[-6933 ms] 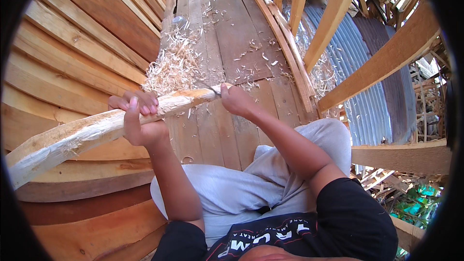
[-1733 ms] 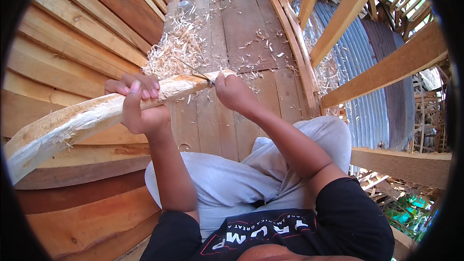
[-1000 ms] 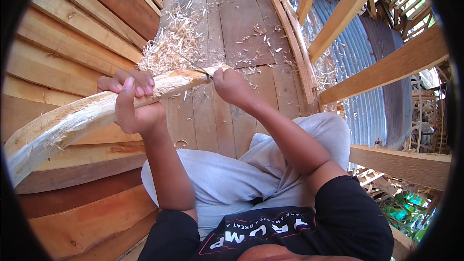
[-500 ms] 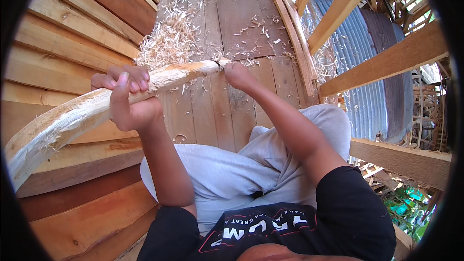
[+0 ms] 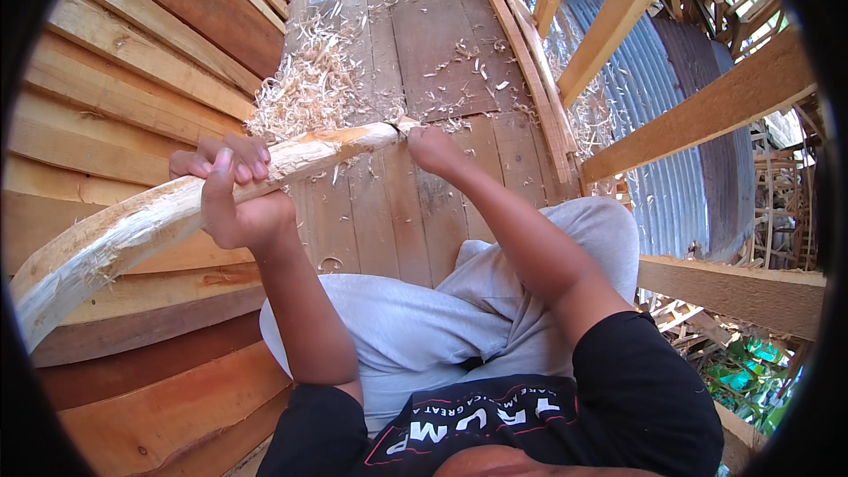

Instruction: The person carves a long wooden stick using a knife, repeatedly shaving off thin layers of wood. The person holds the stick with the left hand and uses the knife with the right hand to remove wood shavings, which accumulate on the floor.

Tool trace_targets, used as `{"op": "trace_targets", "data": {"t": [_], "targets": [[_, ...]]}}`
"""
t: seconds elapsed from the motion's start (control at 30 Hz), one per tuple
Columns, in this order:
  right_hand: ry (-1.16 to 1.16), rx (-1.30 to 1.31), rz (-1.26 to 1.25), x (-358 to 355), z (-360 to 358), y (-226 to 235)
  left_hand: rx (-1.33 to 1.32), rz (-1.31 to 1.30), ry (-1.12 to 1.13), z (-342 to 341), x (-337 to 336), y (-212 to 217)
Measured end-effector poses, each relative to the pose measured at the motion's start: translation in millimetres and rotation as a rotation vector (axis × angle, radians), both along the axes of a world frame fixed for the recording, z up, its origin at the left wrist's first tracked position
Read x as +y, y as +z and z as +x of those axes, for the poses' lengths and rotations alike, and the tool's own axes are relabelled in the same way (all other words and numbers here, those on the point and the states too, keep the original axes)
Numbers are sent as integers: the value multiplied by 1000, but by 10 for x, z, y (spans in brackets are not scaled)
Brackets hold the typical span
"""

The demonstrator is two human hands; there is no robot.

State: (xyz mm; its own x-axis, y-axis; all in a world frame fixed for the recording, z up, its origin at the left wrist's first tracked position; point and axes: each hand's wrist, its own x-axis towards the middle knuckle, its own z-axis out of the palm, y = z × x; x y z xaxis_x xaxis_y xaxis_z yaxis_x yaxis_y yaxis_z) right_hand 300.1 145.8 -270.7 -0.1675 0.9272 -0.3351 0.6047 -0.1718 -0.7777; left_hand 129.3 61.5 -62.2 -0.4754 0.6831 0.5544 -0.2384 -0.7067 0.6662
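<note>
A long, pale wooden pole, stripped of bark and rough with small splinters, runs from the left rim to the middle of the view. My left hand is wrapped round it from below, with the thumb up along the near side and the fingertips over the far side. At the pole's far right end, my right hand is closed in a fist. A small dark strip and a pale, chipped bit show right beside that fist. What the fist grips is hidden.
Curly wood shavings lie heaped on the plank floor, with a clear round container behind. A stacked-board wall rises at left. Wooden rails and corrugated metal sheets stand at right. My crossed legs are below.
Both hands and the pole sit slightly lower in the view, and the surroundings have shifted a little too. Each hand keeps its closed grip.
</note>
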Motion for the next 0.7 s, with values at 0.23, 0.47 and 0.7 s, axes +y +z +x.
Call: {"op": "trace_targets", "data": {"t": [0.23, 0.47, 0.7], "targets": [[-39, 5, 34, -82, -22, 98, 37, 1, 20, 11, -2, 9], [28, 45, 130, -75, -282, 302, 23, 17, 17, -99, -20, -9], [-12, -21, 51, 17, 63, -1, 18, 10, -30, -33, -13, -13]]}}
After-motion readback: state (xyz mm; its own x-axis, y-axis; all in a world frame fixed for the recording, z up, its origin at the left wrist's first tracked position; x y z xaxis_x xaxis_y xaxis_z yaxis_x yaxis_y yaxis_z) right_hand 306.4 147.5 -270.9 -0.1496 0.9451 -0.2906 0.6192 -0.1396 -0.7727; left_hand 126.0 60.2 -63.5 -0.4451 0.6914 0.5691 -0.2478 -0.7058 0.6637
